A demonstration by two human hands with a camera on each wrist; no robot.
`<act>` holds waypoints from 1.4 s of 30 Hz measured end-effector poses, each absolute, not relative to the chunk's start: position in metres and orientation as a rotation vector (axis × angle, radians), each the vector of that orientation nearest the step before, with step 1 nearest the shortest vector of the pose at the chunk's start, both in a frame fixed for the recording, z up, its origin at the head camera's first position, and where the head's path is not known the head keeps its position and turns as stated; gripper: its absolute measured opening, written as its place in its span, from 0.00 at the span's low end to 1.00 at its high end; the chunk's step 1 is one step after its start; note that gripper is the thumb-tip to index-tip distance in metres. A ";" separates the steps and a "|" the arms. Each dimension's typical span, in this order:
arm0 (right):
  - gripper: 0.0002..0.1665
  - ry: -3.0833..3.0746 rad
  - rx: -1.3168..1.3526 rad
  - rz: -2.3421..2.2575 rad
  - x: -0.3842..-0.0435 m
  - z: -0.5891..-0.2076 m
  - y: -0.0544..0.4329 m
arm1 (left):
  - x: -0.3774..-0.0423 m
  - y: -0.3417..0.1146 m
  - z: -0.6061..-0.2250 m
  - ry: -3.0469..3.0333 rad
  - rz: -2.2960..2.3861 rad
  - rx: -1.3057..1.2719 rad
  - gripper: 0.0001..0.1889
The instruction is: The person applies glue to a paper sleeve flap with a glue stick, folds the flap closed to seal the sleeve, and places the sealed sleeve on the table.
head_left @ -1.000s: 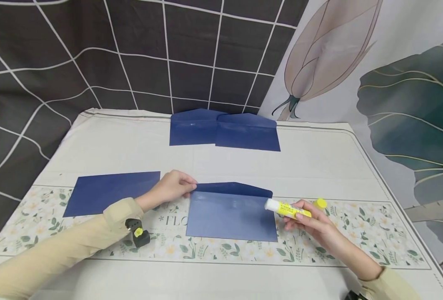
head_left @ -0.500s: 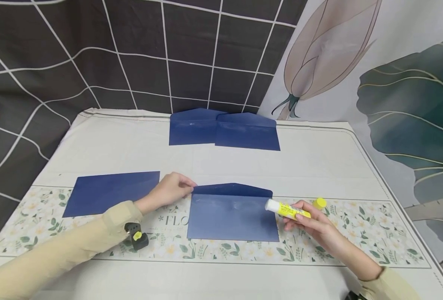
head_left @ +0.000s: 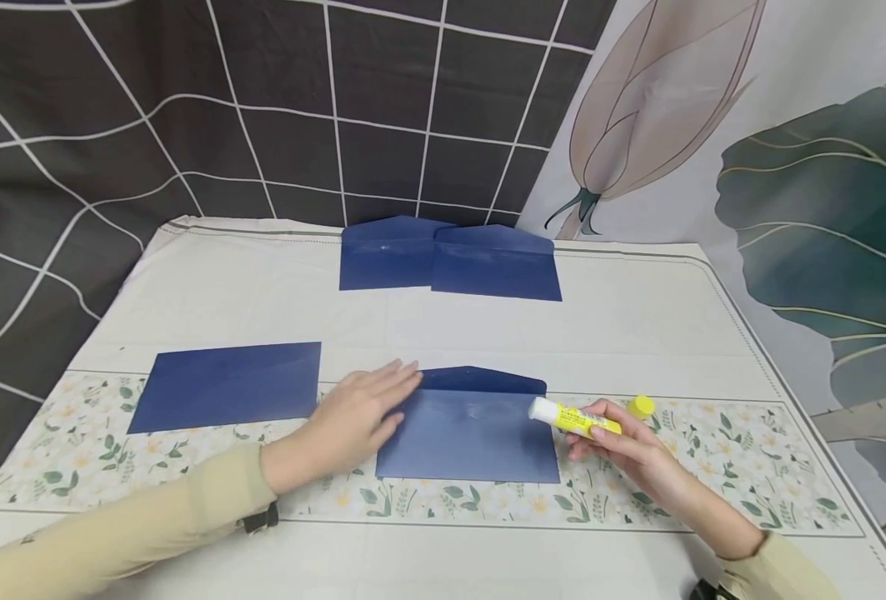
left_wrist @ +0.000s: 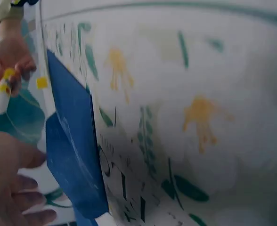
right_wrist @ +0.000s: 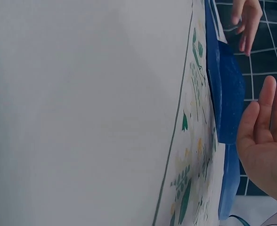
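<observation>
A blue envelope [head_left: 473, 437] lies in front of me, its flap [head_left: 482, 382] unfolded toward the far side. My left hand [head_left: 356, 421] is over the envelope's left edge with fingers extended and nothing held. In the right wrist view, the left hand [right_wrist: 248, 22] appears raised off the paper. My right hand [head_left: 638, 454] grips a yellow glue stick [head_left: 581, 421] at the envelope's right side, its white end pointing left. A yellow cap [head_left: 641, 407] stands on the table just behind that hand.
A flat blue paper piece [head_left: 225, 387] lies to the left. Two overlapping blue envelopes [head_left: 495, 271] with unfolded flaps rest at the table's far edge. A pale tablecloth [head_left: 262, 292] with a floral band covers the table; a dark gridded curtain [head_left: 277, 150] hangs behind.
My left hand has let go of the flap's left corner and moved right and nearer, fingers spreading over the envelope. Earlier the envelope shifted slightly. The right hand and glue stick stay put.
</observation>
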State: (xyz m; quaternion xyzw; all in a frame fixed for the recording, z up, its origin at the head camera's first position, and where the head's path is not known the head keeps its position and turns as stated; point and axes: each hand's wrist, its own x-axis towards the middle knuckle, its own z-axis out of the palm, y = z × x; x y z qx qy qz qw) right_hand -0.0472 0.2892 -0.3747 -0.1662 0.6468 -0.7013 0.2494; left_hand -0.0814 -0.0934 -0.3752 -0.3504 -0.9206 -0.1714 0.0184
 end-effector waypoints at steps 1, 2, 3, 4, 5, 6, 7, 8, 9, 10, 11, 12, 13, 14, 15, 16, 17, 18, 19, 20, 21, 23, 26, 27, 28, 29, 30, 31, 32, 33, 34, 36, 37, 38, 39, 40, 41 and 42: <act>0.18 1.765 -0.451 -1.907 -0.047 -0.374 0.289 | -0.078 -0.093 -0.376 -2.833 -0.485 -1.160 0.29; 0.18 1.769 -0.453 -1.905 -0.048 -0.374 0.289 | -0.074 -0.092 -0.376 -2.816 -0.443 -1.222 0.29; 0.18 1.771 -0.455 -1.903 -0.048 -0.374 0.289 | -0.071 -0.092 -0.375 -2.802 -0.399 -1.281 0.30; 0.17 1.774 -0.455 -1.901 -0.048 -0.374 0.289 | -0.067 -0.091 -0.375 -2.784 -0.354 -1.331 0.30; 0.17 1.776 -0.455 -1.900 -0.048 -0.373 0.289 | -0.064 -0.091 -0.375 -2.767 -0.312 -1.375 0.30; 0.17 1.778 -0.454 -1.898 -0.049 -0.373 0.289 | -0.062 -0.090 -0.376 -2.749 -0.278 -1.413 0.30; 0.17 1.778 -0.451 -1.898 -0.049 -0.373 0.289 | -0.059 -0.090 -0.377 -2.729 -0.254 -1.447 0.30; 0.17 1.779 -0.450 -1.899 -0.049 -0.373 0.288 | -0.057 -0.090 -0.378 -2.718 -0.231 -1.475 0.30; 0.16 1.779 -0.450 -1.898 -0.049 -0.373 0.288 | -0.055 -0.089 -0.379 -2.702 -0.212 -1.502 0.30; 0.16 1.778 -0.447 -1.899 -0.050 -0.373 0.288 | -0.054 -0.089 -0.380 -2.687 -0.203 -1.526 0.30; 0.17 1.776 -0.445 -1.901 -0.050 -0.373 0.287 | -0.053 -0.089 -0.382 -2.682 -0.197 -1.546 0.30; 0.17 1.776 -0.442 -1.902 -0.050 -0.373 0.287 | -0.052 -0.089 -0.384 -2.683 -0.195 -1.562 0.30; 0.17 1.774 -0.440 -1.904 -0.050 -0.373 0.287 | -0.052 -0.090 -0.385 -2.690 -0.196 -1.575 0.29; 0.17 1.773 -0.439 -1.907 -0.050 -0.373 0.286 | -0.051 -0.090 -0.386 -2.701 -0.186 -1.586 0.29; 0.17 1.772 -0.439 -1.909 -0.051 -0.373 0.286 | -0.051 -0.090 -0.387 -2.709 -0.173 -1.595 0.29; 0.17 1.770 -0.439 -1.914 -0.051 -0.373 0.286 | -0.051 -0.090 -0.388 -2.730 -0.167 -1.600 0.28; 0.17 1.772 -0.442 -1.918 -0.051 -0.373 0.285 | -0.051 -0.091 -0.389 -2.754 -0.162 -1.604 0.27; 0.17 1.772 -0.446 -1.923 -0.052 -0.374 0.285 | -0.051 -0.091 -0.389 -2.772 -0.157 -1.610 0.27; 0.17 1.771 -0.454 -1.928 -0.052 -0.374 0.285 | -0.051 -0.091 -0.390 -2.790 -0.156 -1.618 0.26; 0.17 1.769 -0.463 -1.935 -0.053 -0.374 0.285 | -0.052 -0.092 -0.390 -2.807 -0.154 -1.624 0.26; 0.17 1.765 -0.473 -1.941 -0.053 -0.375 0.286 | -0.052 -0.092 -0.390 -2.810 -0.145 -1.633 0.26; 0.18 1.755 -0.494 -1.953 -0.054 -0.375 0.286 | -0.053 -0.092 -0.391 -2.822 -0.123 -1.644 0.25; 0.19 1.736 -0.514 -1.967 -0.056 -0.375 0.286 | -0.055 -0.093 -0.391 -2.812 -0.093 -1.647 0.25; 0.19 1.737 -0.514 -1.968 -0.057 -0.374 0.286 | -0.056 -0.093 -0.391 -2.800 -0.087 -1.649 0.24; 0.19 1.741 -0.511 -1.971 -0.057 -0.374 0.286 | -0.057 -0.094 -0.392 -2.803 -0.088 -1.650 0.25; 0.19 1.754 -0.505 -1.971 -0.058 -0.373 0.286 | -0.057 -0.094 -0.392 -2.797 -0.099 -1.651 0.24; 0.18 1.785 -0.489 -1.962 -0.058 -0.373 0.286 | -0.058 -0.094 -0.392 -2.787 -0.103 -1.653 0.24; 0.17 1.828 -0.473 -1.950 -0.059 -0.372 0.287 | -0.059 -0.095 -0.393 -2.781 -0.102 -1.656 0.24; 0.16 1.887 -0.450 -1.927 -0.059 -0.371 0.287 | -0.059 -0.095 -0.393 -2.775 -0.113 -1.659 0.24; 0.15 1.958 -0.430 -1.895 -0.060 -0.370 0.287 | -0.060 -0.096 -0.393 -2.771 -0.125 -1.663 0.24; 0.13 2.025 -0.412 -1.864 -0.060 -0.369 0.287 | -0.060 -0.096 -0.393 -2.772 -0.131 -1.668 0.24; 0.11 2.182 -0.375 -1.773 -0.062 -0.366 0.286 | -0.062 -0.097 -0.393 -2.772 -0.144 -1.674 0.24; 0.10 2.251 -0.362 -1.730 -0.063 -0.365 0.285 | -0.062 -0.097 -0.393 -2.778 -0.150 -1.678 0.25; 0.10 2.313 -0.349 -1.683 -0.064 -0.364 0.284 | -0.063 -0.097 -0.393 -2.783 -0.162 -1.682 0.25; 0.11 2.366 -0.349 -1.645 -0.065 -0.363 0.284 | -0.063 -0.098 -0.393 -2.790 -0.169 -1.685 0.25; 0.12 2.418 -0.343 -1.600 -0.066 -0.362 0.283 | -0.063 -0.098 -0.394 -2.799 -0.175 -1.685 0.25; 0.14 2.481 -0.333 -1.537 -0.067 -0.361 0.282 | -0.063 -0.098 -0.394 -2.805 -0.180 -1.684 0.25; 0.16 2.536 -0.331 -1.472 -0.068 -0.360 0.281 | -0.064 -0.098 -0.394 -2.809 -0.186 -1.684 0.26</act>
